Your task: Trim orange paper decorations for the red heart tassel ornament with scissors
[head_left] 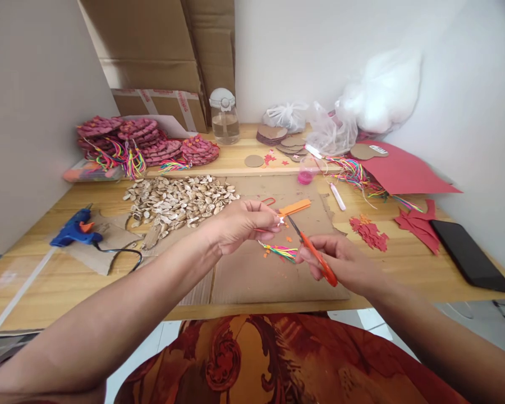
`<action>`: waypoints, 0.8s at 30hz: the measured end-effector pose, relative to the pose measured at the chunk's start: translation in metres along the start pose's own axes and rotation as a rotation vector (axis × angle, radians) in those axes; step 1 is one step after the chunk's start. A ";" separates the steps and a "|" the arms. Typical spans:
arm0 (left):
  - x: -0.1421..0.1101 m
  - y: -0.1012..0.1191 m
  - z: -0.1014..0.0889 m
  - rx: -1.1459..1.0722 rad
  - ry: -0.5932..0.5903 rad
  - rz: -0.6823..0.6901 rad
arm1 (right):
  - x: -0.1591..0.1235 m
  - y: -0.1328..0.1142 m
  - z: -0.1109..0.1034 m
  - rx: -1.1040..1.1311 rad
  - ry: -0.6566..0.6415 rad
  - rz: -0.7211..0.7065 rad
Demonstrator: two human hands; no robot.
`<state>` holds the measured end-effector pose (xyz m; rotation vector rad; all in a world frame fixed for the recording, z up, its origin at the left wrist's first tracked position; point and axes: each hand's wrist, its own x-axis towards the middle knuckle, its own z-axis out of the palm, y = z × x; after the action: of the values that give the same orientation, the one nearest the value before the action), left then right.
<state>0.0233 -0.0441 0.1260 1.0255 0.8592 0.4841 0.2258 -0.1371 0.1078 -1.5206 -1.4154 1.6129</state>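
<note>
My left hand [246, 221] is closed in a pinch on a small white piece of paper [281, 220], whose full outline is hard to make out. My right hand [332, 258] grips a pair of scissors [320, 258] with orange handles, blades pointing at the pinched piece. Just behind the fingertips is an orange paper strip [297, 207]; whether it is held or lying down I cannot tell. Below the hands, a multicoloured thread tassel [280, 251] and tiny orange scraps lie on a cardboard sheet [252, 280].
Pistachio-like shells [180, 202] are heaped at left, near a blue glue gun [78, 227] with its cord. Stacked pink round pieces [138, 137], a water bottle [225, 120] and cardboard discs [271, 133] stand behind. Red paper pieces [369, 233] and a phone [471, 255] lie right.
</note>
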 end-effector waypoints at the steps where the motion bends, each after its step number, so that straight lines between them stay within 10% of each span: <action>1: -0.001 -0.003 0.000 -0.025 0.006 -0.010 | -0.001 0.001 0.000 0.002 -0.027 0.012; 24: -0.008 -0.013 0.002 -0.076 0.030 -0.088 | -0.011 -0.001 -0.007 -0.244 -0.168 -0.031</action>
<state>0.0196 -0.0567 0.1176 0.9087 0.9019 0.4553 0.2347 -0.1439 0.1147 -1.5134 -1.7748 1.6292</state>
